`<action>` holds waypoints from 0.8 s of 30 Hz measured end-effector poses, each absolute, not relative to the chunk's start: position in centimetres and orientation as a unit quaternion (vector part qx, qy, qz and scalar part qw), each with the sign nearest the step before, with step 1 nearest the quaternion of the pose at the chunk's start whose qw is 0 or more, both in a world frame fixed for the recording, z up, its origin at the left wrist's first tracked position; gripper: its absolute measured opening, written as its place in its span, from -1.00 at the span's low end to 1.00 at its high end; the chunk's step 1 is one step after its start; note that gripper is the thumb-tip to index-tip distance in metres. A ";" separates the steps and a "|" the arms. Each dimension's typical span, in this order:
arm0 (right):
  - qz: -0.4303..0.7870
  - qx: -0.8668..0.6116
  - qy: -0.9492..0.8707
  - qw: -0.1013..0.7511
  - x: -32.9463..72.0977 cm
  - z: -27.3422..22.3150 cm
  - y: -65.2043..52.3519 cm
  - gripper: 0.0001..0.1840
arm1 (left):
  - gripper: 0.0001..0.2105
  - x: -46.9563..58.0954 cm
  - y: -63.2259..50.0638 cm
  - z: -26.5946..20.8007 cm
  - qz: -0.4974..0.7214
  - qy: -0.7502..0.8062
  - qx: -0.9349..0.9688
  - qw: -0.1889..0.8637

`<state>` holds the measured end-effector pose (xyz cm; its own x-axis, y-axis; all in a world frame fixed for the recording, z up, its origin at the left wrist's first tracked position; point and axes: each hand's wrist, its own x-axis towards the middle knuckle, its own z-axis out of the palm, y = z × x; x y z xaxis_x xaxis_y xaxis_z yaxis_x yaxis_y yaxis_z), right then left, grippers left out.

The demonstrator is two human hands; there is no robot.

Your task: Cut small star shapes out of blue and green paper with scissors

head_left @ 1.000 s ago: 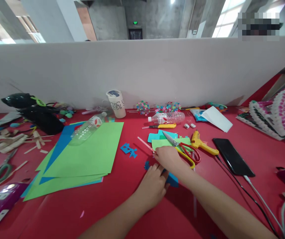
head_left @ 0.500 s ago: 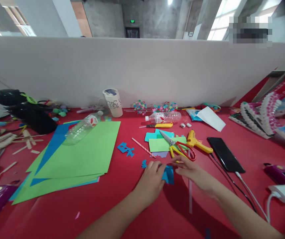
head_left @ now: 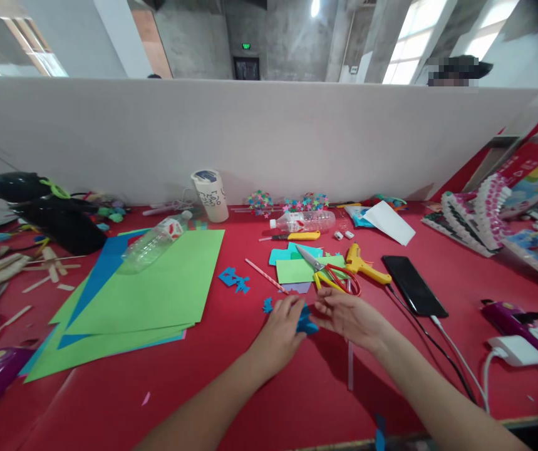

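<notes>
Red desk (head_left: 109,401) bears scissors (head_left: 319,265), glue gun (head_left: 364,268) and straw (head_left: 265,275) just beyond the left hand (head_left: 279,332), gripping blue paper (head_left: 307,324), and loosely open right hand (head_left: 351,317).

Your bare, ungloved left hand (head_left: 280,332) and your bare, ungloved right hand (head_left: 346,313) lead back to slim, uncovered forearms (head_left: 423,376), which the lower border of your view cuts off. Each forearm is smooth in outline and tapers to a narrow wrist (head_left: 252,364). Your fingers (head_left: 291,305) look slender; their nails are too small to make out.
</notes>
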<state>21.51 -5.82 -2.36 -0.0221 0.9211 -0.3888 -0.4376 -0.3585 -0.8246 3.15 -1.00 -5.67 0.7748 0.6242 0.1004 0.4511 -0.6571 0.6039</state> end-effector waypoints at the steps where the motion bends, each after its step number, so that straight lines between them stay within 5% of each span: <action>1: 0.661 -0.490 -0.269 0.501 21.2 -2.3 -5.8 -0.87 | -0.45 3.2 -1.0 -5.8 0.152 0.302 0.896 0.288; 7: 0.536 -0.574 -0.341 0.517 20.1 -2.3 -5.6 -0.74 | -0.46 3.3 -1.0 -5.5 0.150 0.310 0.888 0.306; 24: 0.612 -0.529 -0.349 0.472 19.9 -2.8 -4.8 -0.77 | -0.44 3.4 -0.6 -5.7 0.169 0.308 0.869 0.348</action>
<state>19.86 -4.82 -2.82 0.0071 0.9480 -0.3181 -0.2085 -0.3097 -0.9277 3.37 -0.60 -5.72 0.7525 0.6537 0.0796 0.4176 -0.5671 0.7099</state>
